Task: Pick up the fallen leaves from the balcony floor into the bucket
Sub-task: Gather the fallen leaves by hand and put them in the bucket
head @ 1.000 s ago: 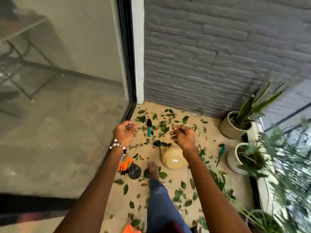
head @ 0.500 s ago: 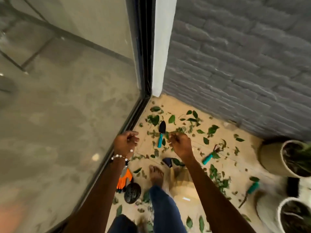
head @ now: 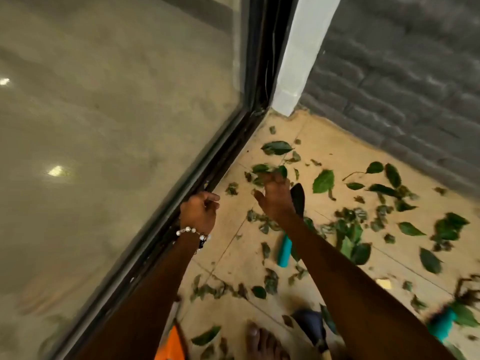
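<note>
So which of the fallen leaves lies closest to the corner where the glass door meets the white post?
The large dark green leaf lying flat, beyond the right hand. Only tiny scraps sit nearer the corner; every other whole leaf lies further out across the floor.

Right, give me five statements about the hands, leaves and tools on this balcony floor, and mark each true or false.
1. The right hand reaches over leaves near the corner. True.
2. The left hand wears a garden glove. False: it is bare, with a beaded bracelet at the wrist.
3. A trowel with a teal handle lies on the floor by the right arm. True.
4. The floor has been swept of leaves. False: many green leaves lie scattered on it.
5. The bucket stands in the corner by the white post. False: only leaves lie there.
</note>
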`<state>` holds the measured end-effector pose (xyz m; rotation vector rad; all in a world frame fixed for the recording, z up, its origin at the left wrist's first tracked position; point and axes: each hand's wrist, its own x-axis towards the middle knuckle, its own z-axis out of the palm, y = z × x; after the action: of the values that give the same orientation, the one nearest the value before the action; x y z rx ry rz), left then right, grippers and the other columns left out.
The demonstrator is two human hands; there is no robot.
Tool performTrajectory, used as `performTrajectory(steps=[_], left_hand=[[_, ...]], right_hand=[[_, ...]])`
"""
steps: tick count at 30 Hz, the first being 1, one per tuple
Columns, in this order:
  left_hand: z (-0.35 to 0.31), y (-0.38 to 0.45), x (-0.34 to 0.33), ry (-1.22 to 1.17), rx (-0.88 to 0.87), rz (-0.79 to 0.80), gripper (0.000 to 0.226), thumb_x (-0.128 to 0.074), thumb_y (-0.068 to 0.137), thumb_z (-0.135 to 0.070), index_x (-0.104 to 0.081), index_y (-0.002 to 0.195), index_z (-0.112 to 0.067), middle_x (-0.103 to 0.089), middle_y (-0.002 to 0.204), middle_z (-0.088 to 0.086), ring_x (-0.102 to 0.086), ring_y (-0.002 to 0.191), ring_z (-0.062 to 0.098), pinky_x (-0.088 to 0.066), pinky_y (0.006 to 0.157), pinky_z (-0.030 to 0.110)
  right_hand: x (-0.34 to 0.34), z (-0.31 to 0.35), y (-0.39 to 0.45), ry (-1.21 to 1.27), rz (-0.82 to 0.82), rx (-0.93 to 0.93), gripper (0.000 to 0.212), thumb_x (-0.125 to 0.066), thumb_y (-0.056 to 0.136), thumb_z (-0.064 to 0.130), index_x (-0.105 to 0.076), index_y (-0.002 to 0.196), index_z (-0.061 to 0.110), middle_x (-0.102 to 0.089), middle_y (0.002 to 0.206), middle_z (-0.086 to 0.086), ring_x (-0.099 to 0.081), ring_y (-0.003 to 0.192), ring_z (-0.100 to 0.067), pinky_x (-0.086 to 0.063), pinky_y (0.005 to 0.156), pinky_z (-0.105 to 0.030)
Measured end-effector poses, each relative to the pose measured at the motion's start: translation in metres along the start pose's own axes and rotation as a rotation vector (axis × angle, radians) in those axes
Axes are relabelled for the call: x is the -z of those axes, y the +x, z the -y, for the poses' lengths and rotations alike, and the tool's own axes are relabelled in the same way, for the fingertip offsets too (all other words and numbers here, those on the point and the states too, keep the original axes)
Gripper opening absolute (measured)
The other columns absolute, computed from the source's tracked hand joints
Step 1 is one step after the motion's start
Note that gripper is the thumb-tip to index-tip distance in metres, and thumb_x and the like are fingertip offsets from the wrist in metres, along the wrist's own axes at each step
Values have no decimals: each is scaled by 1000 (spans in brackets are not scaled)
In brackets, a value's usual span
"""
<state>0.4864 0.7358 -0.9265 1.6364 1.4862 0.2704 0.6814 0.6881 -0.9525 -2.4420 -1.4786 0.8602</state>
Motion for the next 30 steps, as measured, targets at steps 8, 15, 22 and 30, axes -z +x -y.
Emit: performTrajectory(steps=[8, 15, 22, 30], left_hand=[[35, 67, -53, 17, -140, -129, 33, -47, 89, 7, -68, 113, -5, -70, 103, 6, -64, 97, 15, -40, 87, 10], [50, 77, -59, -112, -171, -165, 34, -49, 88, 10, -68, 111, -6, -71, 102, 8, -66, 100, 20, -49, 98, 30], [31, 66, -55, -529, 190, 6, 15, -58, 97, -22, -68, 99, -11, -70, 97, 7, -68, 89, 24, -57, 79, 37], [-28, 23, -66, -1291, 519, 337, 63, -36, 96, -61, -65, 82, -6, -69, 80, 16, -64, 83, 29, -50, 71, 40]], right_hand=[[-72, 0, 82, -131, 29, 121, 79, -43, 88, 68, -15, 153, 34, -3, 161, -13, -1, 145, -41, -6, 119, -54], [-123, -9, 57, -180, -296, 511, 34, -71, 80, 4, -70, 114, 10, -62, 126, -16, -55, 119, -39, -47, 99, -38], [-61, -5, 49, 370, -297, 265, 17, -68, 84, 0, -75, 98, 4, -73, 100, -9, -65, 91, -15, -45, 86, -18], [-46, 25, -12, 1004, -181, 135, 16, -70, 81, -5, -73, 95, 1, -74, 91, -8, -68, 75, -10, -56, 76, -27]])
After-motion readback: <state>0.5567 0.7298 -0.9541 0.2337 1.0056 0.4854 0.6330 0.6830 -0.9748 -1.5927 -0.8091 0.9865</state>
